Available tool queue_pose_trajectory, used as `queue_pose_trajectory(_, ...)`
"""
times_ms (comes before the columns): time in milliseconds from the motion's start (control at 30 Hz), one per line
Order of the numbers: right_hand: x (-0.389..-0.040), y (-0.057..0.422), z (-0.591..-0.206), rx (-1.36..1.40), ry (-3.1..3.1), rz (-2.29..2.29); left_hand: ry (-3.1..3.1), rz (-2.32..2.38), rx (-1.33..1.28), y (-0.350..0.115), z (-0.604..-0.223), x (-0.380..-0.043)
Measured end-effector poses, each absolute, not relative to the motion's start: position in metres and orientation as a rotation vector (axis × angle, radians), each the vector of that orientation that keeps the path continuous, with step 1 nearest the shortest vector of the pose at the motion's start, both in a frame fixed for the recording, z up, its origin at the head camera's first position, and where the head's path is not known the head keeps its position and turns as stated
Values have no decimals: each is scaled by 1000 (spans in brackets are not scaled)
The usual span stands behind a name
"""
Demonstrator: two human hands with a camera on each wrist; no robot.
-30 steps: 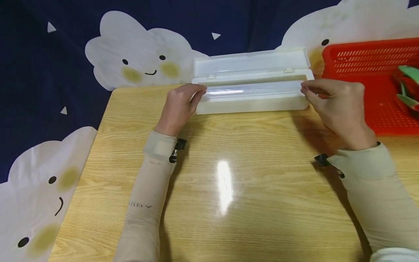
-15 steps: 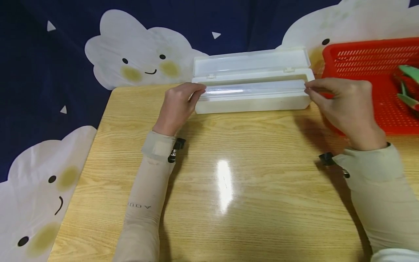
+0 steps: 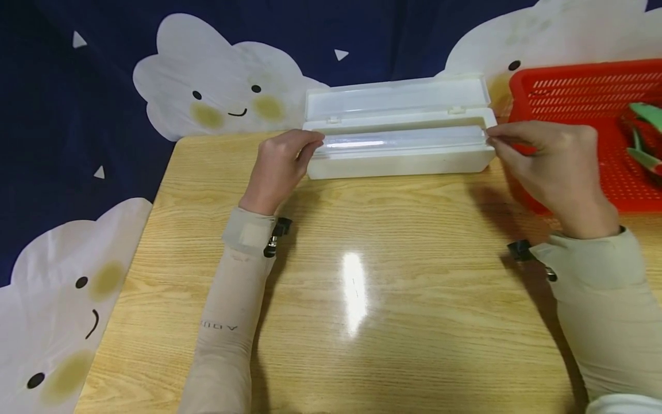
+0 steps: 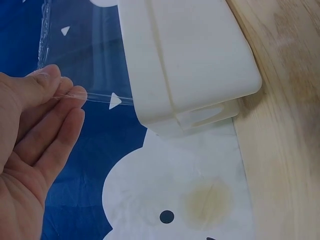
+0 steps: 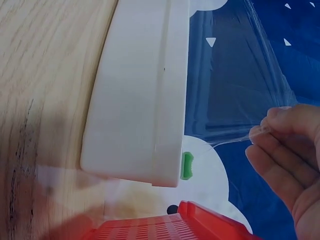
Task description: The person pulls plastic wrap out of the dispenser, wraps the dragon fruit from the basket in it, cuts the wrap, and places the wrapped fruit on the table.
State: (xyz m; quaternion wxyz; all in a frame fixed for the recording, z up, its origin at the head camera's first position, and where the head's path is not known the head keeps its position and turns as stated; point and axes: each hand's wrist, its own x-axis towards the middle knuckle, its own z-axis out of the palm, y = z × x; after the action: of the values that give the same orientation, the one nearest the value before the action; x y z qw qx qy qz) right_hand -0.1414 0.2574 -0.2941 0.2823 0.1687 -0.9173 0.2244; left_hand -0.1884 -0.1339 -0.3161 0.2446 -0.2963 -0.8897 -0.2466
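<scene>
A white cling film dispenser box lies along the far edge of the table, its hinged lid standing up. From it rises a clear sheet of cling film. My left hand pinches one corner of the sheet between thumb and fingertips, at the box's left end. At the other end, my right hand pinches the opposite corner. Both wrist views show the film stretched between fingers and box, its free edge gathered and wrinkled. On the box's right end is a small green piece.
Right of the box stands a red plastic basket with green, leafy-looking things in it. My right hand overlaps its near-left part. Behind the table hangs a dark blue cloth with white clouds. The wooden tabletop spreads in front.
My right hand has slid a little to the right along the box, its pinched film corner with it. The left hand has shifted only slightly left. The box has stayed in place.
</scene>
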Motion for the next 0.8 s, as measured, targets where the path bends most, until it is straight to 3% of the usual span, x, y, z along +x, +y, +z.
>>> queue_pose_trajectory(800, -135, 261, -284, 401, -2454, 531, -2386, -646, -835, -134, -312, -184)
